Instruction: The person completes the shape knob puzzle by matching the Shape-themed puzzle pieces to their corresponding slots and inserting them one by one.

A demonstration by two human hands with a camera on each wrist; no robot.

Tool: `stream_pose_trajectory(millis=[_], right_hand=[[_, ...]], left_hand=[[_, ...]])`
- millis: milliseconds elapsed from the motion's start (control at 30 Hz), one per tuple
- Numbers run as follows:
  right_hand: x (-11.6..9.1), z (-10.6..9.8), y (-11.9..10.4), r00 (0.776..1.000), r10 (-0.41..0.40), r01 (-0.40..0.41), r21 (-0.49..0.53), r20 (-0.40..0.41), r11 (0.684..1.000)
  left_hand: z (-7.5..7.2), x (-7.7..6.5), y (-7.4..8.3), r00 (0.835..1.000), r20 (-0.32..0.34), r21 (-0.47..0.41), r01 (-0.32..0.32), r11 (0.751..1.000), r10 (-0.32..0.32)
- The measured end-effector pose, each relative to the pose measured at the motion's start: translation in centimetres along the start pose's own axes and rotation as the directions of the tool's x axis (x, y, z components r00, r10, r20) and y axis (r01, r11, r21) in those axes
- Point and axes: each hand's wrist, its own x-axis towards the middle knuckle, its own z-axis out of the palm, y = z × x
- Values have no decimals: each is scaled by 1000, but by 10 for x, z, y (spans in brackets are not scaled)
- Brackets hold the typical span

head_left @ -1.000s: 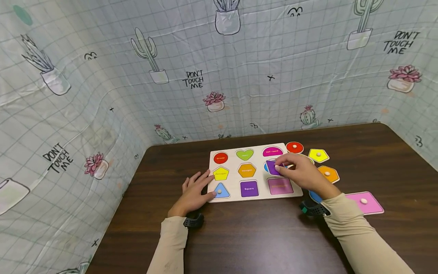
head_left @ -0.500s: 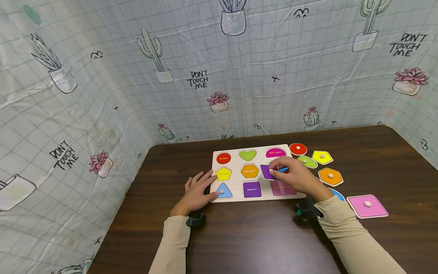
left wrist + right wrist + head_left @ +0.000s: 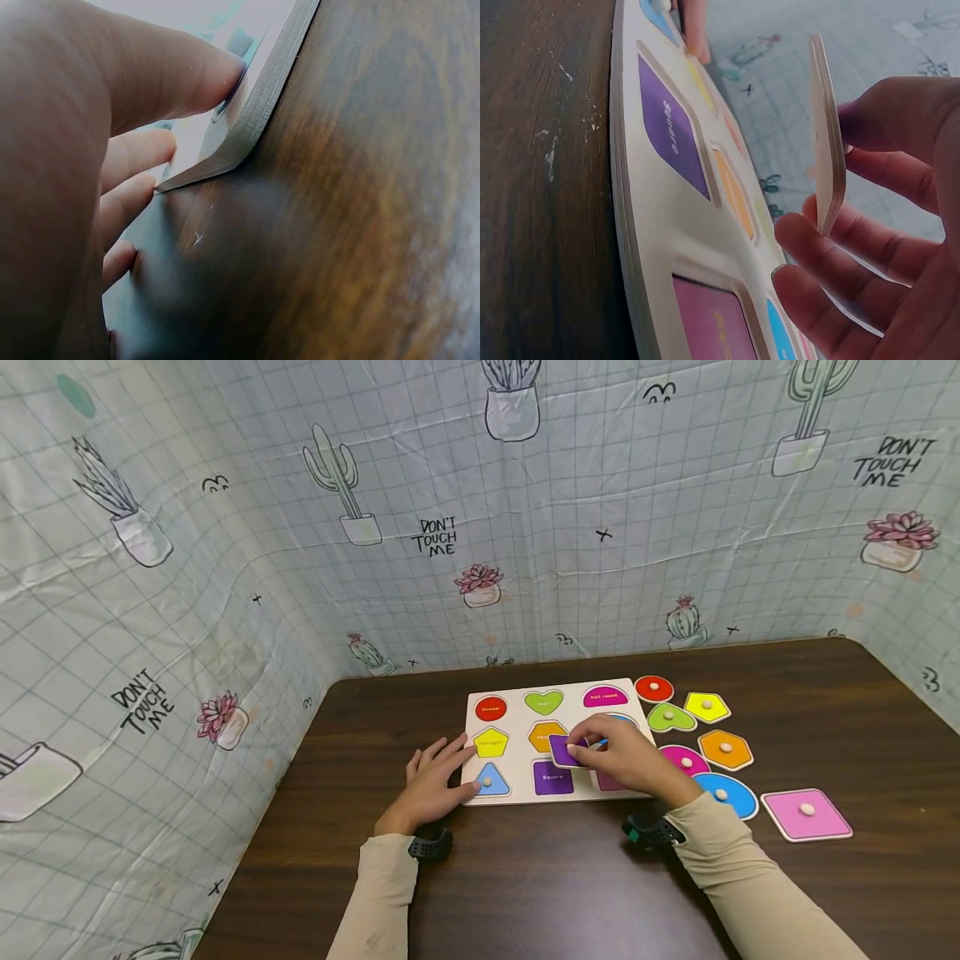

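Observation:
A white shape-puzzle board (image 3: pixel 521 777) lies on the table, with coloured, labelled recesses. My right hand (image 3: pixel 622 756) pinches the knob of a purple square puzzle piece (image 3: pixel 558 750), tilted above the board between the orange hexagon and the purple square recess (image 3: pixel 552 781). In the right wrist view the piece (image 3: pixel 825 142) stands edge-on, apart from the board. Straight fingers of my left hand (image 3: pixel 427 787) rest at the board's left edge. Its thumb touches the board's corner beside the blue triangle piece (image 3: pixel 495 787), which sits in its recess.
Right of the board lie knobbed pieces: a red circle (image 3: pixel 660 696), green heart (image 3: pixel 666 723), yellow pentagon (image 3: pixel 697 710), orange hexagon (image 3: pixel 738 756), magenta half round (image 3: pixel 697 768), blue oval (image 3: pixel 738 797) and pink rectangle (image 3: pixel 795 822). A printed cloth (image 3: pixel 540 552) hangs behind the table.
My right hand has carried the purple square piece left and toward me, from over the board's right side to near the square recess. The left hand stays in place.

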Motion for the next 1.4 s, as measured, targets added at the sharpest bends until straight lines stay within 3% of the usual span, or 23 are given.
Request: stream_pose_trajectory(millis=[300,767,1400], right_hand=[[3,9,-2,997,74,-74,-10,23,997],[3,20,-6,996,85,-84,-25,15,996],[4,30,-6,1000,10,-10,-79,10,997]], left_hand=[[1,-2,3,1000,-3,-18,-25,1000,25],[-1,-2,2,1000,6,-6,-3,1000,3],[-1,-1,2,1000,-5,-6,-5,1000,5]])
